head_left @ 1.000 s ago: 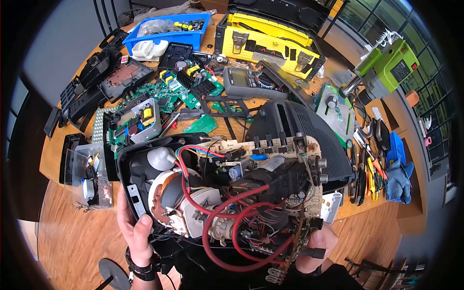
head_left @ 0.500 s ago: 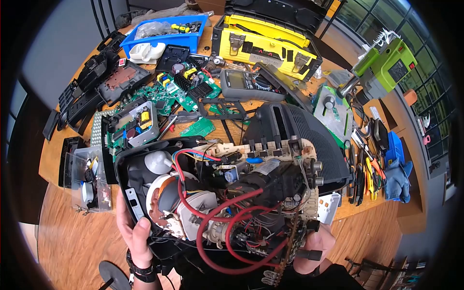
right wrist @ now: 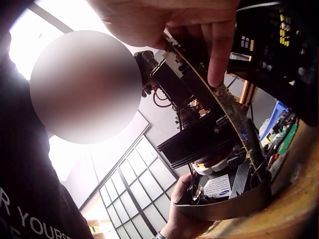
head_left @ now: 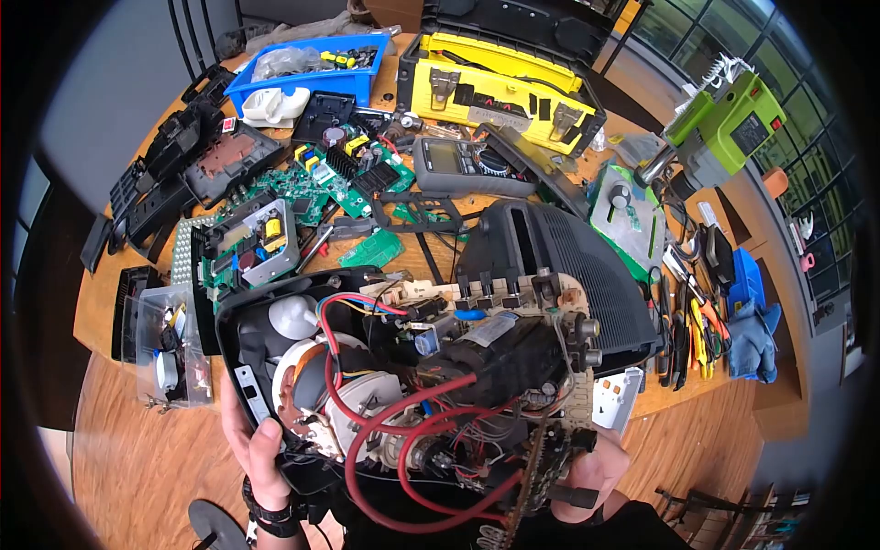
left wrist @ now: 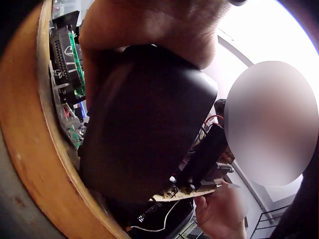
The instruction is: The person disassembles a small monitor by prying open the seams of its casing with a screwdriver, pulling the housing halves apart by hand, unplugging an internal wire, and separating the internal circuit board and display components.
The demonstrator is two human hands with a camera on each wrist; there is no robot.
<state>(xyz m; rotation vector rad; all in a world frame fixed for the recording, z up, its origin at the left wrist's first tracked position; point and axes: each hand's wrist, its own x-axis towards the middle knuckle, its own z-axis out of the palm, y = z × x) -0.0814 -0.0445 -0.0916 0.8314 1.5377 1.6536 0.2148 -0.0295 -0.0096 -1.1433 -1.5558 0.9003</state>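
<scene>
Between my hands is the opened front half of a small picture-tube television or monitor, its black housing (head_left: 240, 307) to the left. Inside sit the white-and-brown picture tube (head_left: 300, 385) and thick red cables (head_left: 362, 449) looping toward me. My left hand (head_left: 257, 449) grips the housing's left side, thumb on the rim; the left wrist view shows the housing's dark outer face (left wrist: 139, 129). At the right, my right hand (head_left: 596, 469) holds the beige circuit board (head_left: 576, 298) with its dusty parts. In the right wrist view its fingers (right wrist: 218, 59) lie against the board's underside.
Behind stands the ribbed black back cover (head_left: 587, 266). Green circuit boards (head_left: 371, 247), a multimeter (head_left: 472, 165), a blue bin (head_left: 302, 69) and a yellow toolbox (head_left: 495, 96) crowd the table. At right are hand tools (head_left: 692, 321) and a green machine (head_left: 733, 128). A clear box (head_left: 174, 348) sits left.
The board with its red cables has swung left and down toward me. Both hands keep their hold. The whole view has shifted slightly.
</scene>
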